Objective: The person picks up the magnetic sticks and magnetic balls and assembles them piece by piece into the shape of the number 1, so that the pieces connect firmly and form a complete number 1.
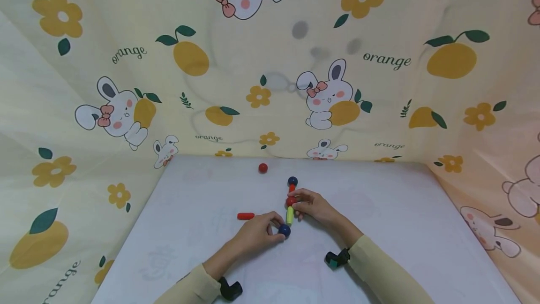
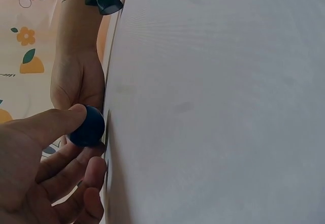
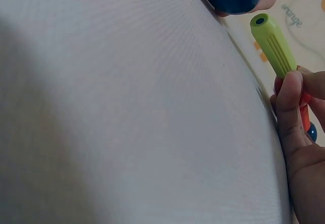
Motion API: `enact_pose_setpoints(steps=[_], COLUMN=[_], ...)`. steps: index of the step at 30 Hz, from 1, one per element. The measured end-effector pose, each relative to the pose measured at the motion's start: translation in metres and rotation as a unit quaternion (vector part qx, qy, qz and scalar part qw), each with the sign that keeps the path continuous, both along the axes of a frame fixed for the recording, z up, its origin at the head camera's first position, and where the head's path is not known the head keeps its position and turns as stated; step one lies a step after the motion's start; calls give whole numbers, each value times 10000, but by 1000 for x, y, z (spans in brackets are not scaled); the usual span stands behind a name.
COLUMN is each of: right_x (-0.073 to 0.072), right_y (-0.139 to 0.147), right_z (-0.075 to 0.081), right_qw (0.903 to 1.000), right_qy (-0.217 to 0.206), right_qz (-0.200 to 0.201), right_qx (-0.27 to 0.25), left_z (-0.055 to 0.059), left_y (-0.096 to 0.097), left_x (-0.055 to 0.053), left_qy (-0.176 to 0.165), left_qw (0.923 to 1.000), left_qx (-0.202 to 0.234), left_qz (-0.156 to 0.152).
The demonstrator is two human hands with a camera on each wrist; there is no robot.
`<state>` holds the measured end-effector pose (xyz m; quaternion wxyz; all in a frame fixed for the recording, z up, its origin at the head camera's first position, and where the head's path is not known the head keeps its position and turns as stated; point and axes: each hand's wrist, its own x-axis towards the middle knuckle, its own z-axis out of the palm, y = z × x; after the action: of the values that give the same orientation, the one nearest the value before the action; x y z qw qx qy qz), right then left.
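Between the two hands, a blue ball [image 1: 284, 231] sits just short of a green rod [image 1: 289, 216]!
The left hand [image 1: 259, 230] pinches that ball; the right hand [image 1: 313, 206] grips the red ball [image 1: 291, 201] at the rod's far end. A crooked push could skid the blue ball off the tip.

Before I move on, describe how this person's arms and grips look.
The left grip and right grip wear no gloves. The left sleeve and right sleeve are light khaki, ending short of the wrist. The left wrist device and right wrist device are black and angular; the right has a green patch. No cables show.
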<state>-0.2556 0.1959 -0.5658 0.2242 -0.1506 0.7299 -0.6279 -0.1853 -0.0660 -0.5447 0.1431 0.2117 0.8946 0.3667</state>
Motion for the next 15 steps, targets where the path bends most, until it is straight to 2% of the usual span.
enact_pose_setpoints(steps=[15], right_x=[0], right_y=[2], right_z=[-1], right_qw=[9999], right_qy=[78], right_qz=[105], right_qx=[3], left_z=[-2], left_y=[6], left_x=[-1], left_qy=[-11], left_qw=[9999], left_qx=[98], left_qz=[-33])
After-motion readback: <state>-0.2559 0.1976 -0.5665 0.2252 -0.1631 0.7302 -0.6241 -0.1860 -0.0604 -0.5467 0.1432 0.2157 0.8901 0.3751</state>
